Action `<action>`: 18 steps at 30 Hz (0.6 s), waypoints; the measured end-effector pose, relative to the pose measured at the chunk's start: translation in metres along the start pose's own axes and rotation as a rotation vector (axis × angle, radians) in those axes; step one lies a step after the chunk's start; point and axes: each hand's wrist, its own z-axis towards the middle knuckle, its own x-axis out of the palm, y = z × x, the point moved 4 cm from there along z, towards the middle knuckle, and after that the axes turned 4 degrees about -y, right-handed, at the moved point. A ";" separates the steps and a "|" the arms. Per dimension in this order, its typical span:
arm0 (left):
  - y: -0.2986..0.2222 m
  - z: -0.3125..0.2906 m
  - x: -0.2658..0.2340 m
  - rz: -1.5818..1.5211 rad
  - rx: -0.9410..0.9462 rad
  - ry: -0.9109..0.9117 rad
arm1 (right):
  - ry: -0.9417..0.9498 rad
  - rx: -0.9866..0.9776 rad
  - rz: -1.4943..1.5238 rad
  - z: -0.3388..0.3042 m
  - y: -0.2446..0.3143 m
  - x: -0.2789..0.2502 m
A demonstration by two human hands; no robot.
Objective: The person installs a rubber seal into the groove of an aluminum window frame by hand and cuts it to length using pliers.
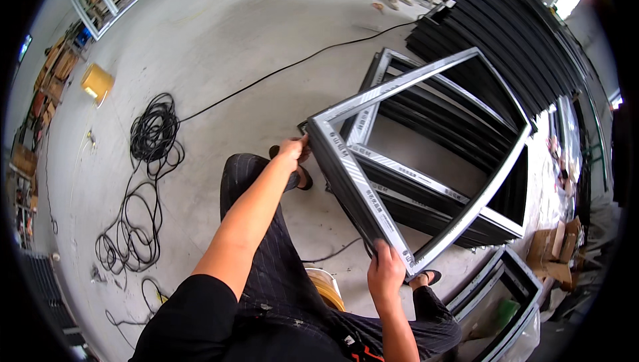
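A rectangular window frame (373,197), dark with grey-white printed film along its faces, is held tilted between my hands. My left hand (293,151) grips its near-left corner, fingers wrapped round the edge. Around the same side's lower end, close to the right corner, my right hand (387,270) is closed. Under and behind the held frame lies a stack of similar frames (500,221), set at a different angle. Part of that stack is hidden by the held one.
A coiled black cable (154,137) lies on the floor to the left, one strand running to the far right. Long dark profiles (506,35) are piled at the back right. A yellow bucket (98,82), another bucket (325,287), more frames (532,289) and a standing person's shoes (399,0) also show.
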 end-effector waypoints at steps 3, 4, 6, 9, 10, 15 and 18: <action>-0.002 0.009 -0.012 0.094 0.071 -0.069 | 0.251 0.090 0.161 -0.049 -0.025 -0.006; -0.003 0.007 -0.011 0.114 0.089 -0.075 | 0.230 0.065 0.136 -0.060 -0.034 -0.019; -0.005 -0.001 -0.009 0.130 0.095 -0.094 | 0.210 0.103 0.031 -0.085 -0.077 -0.035; -0.010 -0.019 -0.006 0.121 0.071 -0.104 | 0.123 0.148 -0.127 -0.095 -0.123 -0.072; -0.008 -0.022 -0.006 0.123 0.041 -0.053 | 0.075 0.205 -0.070 -0.095 -0.132 -0.081; 0.002 -0.044 0.001 0.160 -0.005 0.046 | -0.021 0.235 0.086 -0.095 -0.144 -0.075; 0.006 -0.039 -0.002 0.170 -0.009 0.070 | 0.020 0.322 0.191 -0.112 -0.170 -0.051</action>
